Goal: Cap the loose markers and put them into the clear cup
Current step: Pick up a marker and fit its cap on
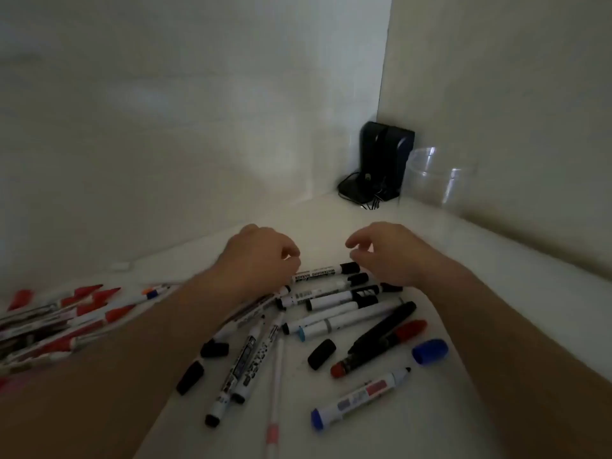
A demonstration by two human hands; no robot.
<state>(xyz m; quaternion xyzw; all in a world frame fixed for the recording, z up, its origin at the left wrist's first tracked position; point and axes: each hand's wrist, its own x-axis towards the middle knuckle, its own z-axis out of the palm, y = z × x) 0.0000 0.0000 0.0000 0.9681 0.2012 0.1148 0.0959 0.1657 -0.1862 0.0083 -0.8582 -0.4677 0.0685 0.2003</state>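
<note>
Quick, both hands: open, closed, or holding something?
Left hand: fingers curled over the black-capped whiteboard markers; grip cannot be told.
Right hand: open, loosely curled, holding nothing.

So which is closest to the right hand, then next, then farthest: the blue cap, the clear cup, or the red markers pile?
From the right hand:
1. Blue cap, on the table below it.
2. Clear cup, in the back corner.
3. Red markers pile, far left.

You can read "WHITEBOARD MARKER" in black capitals along the white barrel of the black-capped marker (326,272) lying farthest back in the pile. The other markers near you carry printed labels too, but their lettering is too blurred to make out.
</note>
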